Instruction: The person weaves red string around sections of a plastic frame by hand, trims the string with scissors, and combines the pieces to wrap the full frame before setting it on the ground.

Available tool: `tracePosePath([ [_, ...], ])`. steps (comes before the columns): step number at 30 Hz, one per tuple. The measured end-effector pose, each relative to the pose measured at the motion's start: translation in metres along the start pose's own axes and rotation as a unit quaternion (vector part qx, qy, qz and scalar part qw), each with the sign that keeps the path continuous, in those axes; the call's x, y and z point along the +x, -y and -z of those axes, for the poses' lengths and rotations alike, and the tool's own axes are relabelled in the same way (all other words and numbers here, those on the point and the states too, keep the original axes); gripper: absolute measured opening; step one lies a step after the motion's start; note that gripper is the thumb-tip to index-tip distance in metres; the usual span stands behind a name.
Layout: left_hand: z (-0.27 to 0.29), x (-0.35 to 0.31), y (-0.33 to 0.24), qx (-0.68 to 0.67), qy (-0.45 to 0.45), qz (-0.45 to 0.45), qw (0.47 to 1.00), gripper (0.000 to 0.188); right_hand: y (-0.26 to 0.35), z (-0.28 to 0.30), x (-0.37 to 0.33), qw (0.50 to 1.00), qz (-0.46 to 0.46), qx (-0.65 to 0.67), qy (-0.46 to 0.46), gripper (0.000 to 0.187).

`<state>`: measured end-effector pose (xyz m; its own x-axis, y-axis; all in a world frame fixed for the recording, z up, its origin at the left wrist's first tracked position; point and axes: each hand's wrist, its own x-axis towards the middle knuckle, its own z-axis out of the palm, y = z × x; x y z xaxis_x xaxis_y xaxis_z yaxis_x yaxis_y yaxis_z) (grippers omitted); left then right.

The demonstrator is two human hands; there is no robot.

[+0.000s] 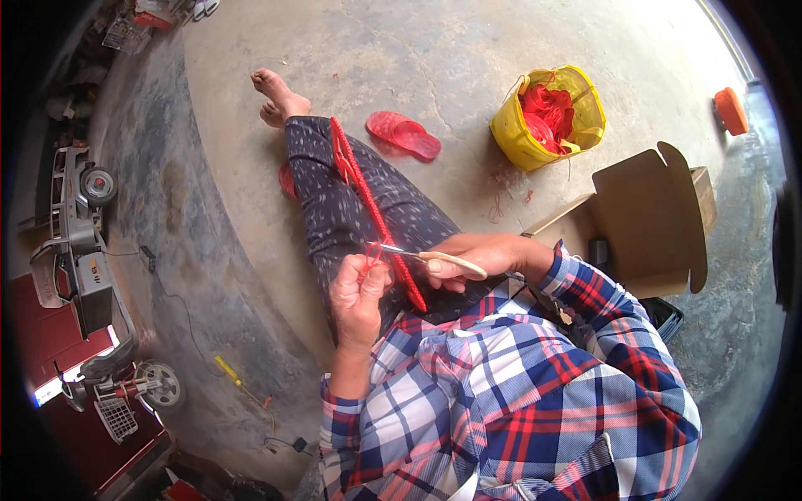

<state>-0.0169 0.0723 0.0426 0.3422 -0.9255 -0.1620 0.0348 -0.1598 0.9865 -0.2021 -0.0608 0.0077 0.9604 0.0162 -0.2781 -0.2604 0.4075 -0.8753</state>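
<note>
My left hand (359, 294) is closed with thumb and finger pinched on a thin red cord (373, 253), which loops up above the fingertips. In my right hand (484, 250) is a pair of scissors (458, 265) with pale cream handles; its metal blades reach left to the cord by my left fingertips. Whether the blades touch the cord I cannot tell. A long red braided strap (370, 200) lies along my dark patterned trousers, from near the ankle down to my lap. It passes behind the scissors.
A yellow basket (507, 134) with red cord bundles (547, 117) stands ahead on the right. Nearer is an open cardboard box (647, 221). A red slipper (403, 135) lies beside my legs. On the left are a toy vehicle (92, 275) and a yellow-handled tool (227, 370).
</note>
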Motion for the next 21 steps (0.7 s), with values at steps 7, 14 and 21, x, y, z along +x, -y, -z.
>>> tracePosePath([
  [7,-0.015,0.008,-0.014,0.336,0.024,-0.243,0.91,0.009,-0.007,-0.002,0.022,0.994,0.087,-0.06,-0.003,0.066],
  [14,-0.028,0.004,-0.011,0.371,0.144,-0.282,0.873,0.008,-0.01,-0.002,0.038,0.967,0.223,0.005,-0.123,0.05],
  [21,-0.011,0.01,-0.02,0.022,0.052,0.024,0.998,0.035,-0.008,0.058,0.001,0.951,0.124,0.087,-0.268,0.046],
])
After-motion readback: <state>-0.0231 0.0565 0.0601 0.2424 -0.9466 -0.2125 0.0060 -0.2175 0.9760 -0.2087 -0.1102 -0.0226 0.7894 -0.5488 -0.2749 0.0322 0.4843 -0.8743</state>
